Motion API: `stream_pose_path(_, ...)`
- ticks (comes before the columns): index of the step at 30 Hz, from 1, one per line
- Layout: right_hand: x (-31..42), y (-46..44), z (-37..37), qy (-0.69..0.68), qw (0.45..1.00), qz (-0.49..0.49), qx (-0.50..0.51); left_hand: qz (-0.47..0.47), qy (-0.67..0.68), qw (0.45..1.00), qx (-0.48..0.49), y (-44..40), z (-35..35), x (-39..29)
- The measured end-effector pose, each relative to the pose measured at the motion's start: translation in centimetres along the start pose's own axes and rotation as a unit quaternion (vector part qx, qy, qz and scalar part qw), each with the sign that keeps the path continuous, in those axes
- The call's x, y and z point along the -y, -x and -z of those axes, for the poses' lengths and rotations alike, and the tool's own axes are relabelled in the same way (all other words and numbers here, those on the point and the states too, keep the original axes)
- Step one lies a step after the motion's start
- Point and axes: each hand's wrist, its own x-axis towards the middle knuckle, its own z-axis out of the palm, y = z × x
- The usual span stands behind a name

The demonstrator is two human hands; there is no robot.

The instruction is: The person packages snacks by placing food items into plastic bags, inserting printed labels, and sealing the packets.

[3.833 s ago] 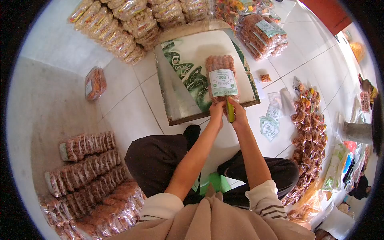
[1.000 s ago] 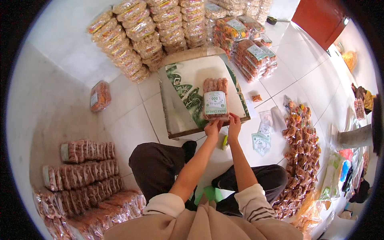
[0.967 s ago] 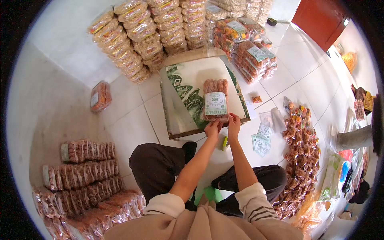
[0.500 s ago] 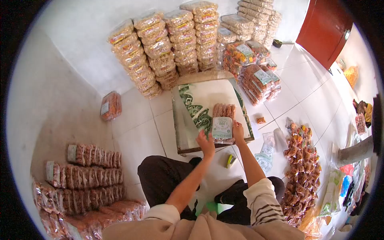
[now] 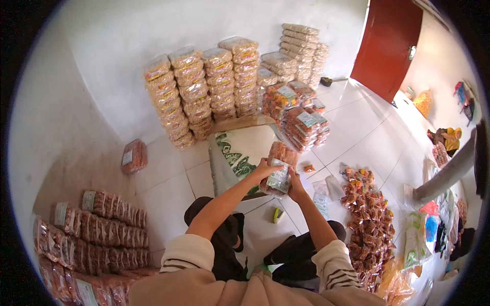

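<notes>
Held packet: the packet [image 5: 279,171] of reddish-brown snacks is tilted above the near right part of the low worktop [image 5: 255,144], its green-and-white label [image 5: 278,178] facing up.
Left hand: the left hand [image 5: 261,172] holds the packet's left side, fingers closed about its edge.
Right hand: the right hand [image 5: 296,187] holds the packet's near right side; its fingers are partly hidden, but the grip is narrow around the edge.
Worktop: a white top with green print, lying between the stacks and the person's legs.
Near floor: a yellow-green stapler [image 5: 278,215] lies between the worktop and the legs.
Right floor: a small orange-brown packet [image 5: 309,168] lies just right of the held packet; loose labels [image 5: 321,198] lie nearer, and a long heap of small packets [image 5: 368,224] lies farther right.
Left floor: one reddish packet [image 5: 134,156] lies by the wall; rows of brown packets [image 5: 102,224] fill the near left.
Far side: tall stacks of pale packets [image 5: 196,94] stand along the wall, with a red door [image 5: 388,46] far right.
</notes>
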Motion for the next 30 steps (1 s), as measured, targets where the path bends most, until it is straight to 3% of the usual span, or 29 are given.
stream_pose_path(1, 1.4, 2.0, 0.3, -0.022, 0.996, 0.025, 0.083, -0.052, 0.040, 0.993, 0.096, -0.4, -0.4, -0.3)
stream_pose_path(2, 2.7, 4.0, 0.6, -0.023, 0.996, 0.036, 0.078, -0.101, 0.079, 0.973, 0.192, -0.7, -1.2, -0.5)
stream_pose_path(3, 3.9, 6.0, 0.9, -0.013, 0.993, 0.064, 0.095, -0.088, 0.115, 0.979, 0.141, 2.1, -2.2, -2.7)
stream_pose_path(4, 5.1, 8.4, 0.7, -0.005, 0.989, 0.091, 0.114, -0.083, 0.151, 0.962, 0.211, 2.2, -2.8, -3.2)
stream_pose_path(5, 6.7, 10.8, 0.6, 0.012, 0.985, 0.109, 0.133, -0.089, 0.166, 0.959, 0.210, 2.4, -3.7, -3.5)
stream_pose_path(7, 8.9, 14.9, 0.7, 0.043, 0.983, 0.133, 0.120, -0.106, 0.171, 0.955, 0.219, 4.0, -5.1, -5.1)
stream_pose_path(9, 10.8, 16.8, 1.8, 0.053, 0.980, 0.158, 0.109, -0.037, 0.225, 0.957, 0.181, 5.3, -7.2, -6.7)
stream_pose_path(12, 13.0, 17.7, 3.2, 0.038, 0.976, 0.193, 0.096, -0.093, 0.281, 0.939, 0.178, 8.7, -9.5, -9.8)
stream_pose_path(14, 14.3, 18.8, 3.2, 0.039, 0.971, 0.235, 0.023, -0.094, 0.271, 0.928, 0.236, 5.6, -11.2, -9.8)
stream_pose_path(16, 15.6, 18.0, 4.2, 0.026, 0.966, 0.258, 0.001, -0.215, 0.209, 0.934, 0.196, 5.5, -12.6, -10.9)
stream_pose_path(17, 16.2, 17.3, 4.8, 0.009, 0.960, 0.278, -0.020, -0.181, 0.125, 0.971, 0.094, 5.0, -13.1, -11.4)
stream_pose_path(18, 16.6, 16.6, 5.4, -0.009, 0.955, 0.294, -0.043, -0.176, 0.124, 0.972, 0.099, 4.7, -13.4, -11.8)
stream_pose_path(20, 18.1, 14.6, 7.1, -0.021, 0.951, 0.302, -0.065, -0.308, 0.065, 0.931, 0.183, 3.0, -14.4, -13.0)
stream_pose_path(22, 19.8, 12.0, 8.6, 0.009, 0.952, 0.293, -0.092, -0.250, 0.063, 0.951, 0.171, 0.5, -15.8, -13.4)
stream_pose_path(24, 22.3, 8.5, 10.5, 0.000, 0.943, 0.312, -0.113, -0.341, 0.102, 0.904, 0.236, -4.2, -17.9, -13.8)
stream_pose_path(26, 25.3, 3.7, 12.5, -0.013, 0.930, 0.349, -0.118, -0.405, 0.109, 0.881, 0.220, -7.3, -19.7, -15.2)
stream_pose_path(28, 27.7, -0.7, 14.1, -0.008, 0.918, 0.380, -0.118, -0.418, 0.151, 0.863, 0.240, -12.0, -21.4, -16.0)
stream_pose_path(30, 29.9, -5.1, 15.1, -0.018, 0.904, 0.410, -0.121, -0.372, 0.116, 0.881, 0.267, -17.0, -22.4, -16.3)
